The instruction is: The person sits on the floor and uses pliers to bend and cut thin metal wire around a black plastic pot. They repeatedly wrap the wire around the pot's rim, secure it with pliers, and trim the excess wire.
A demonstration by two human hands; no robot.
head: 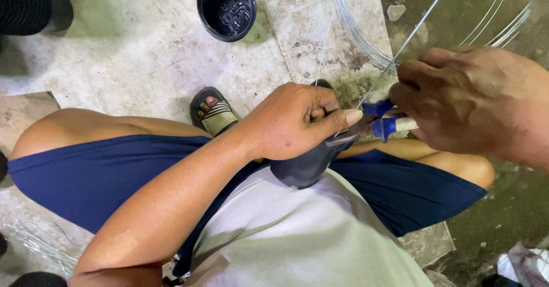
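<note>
My left hand [291, 121] is closed around a dark grey curved piece [303, 167] held over my lap, with the thumb pressed toward the jaws of the pliers. My right hand [469, 101] grips blue-handled pliers [380, 121], whose jaws meet a thin steel wire [409, 38] right beside my left thumb. The wire runs up and to the right from the pliers. A second thin strand [323, 50] rises from my left fist toward the top of the view.
A black round pot [226, 8] stands on the concrete floor at the top. Coils of wire [360, 32] lie on the ground at upper right. My sandalled foot [214, 112] rests ahead of my knees. Another person's dark shoe [34, 4] is at top left.
</note>
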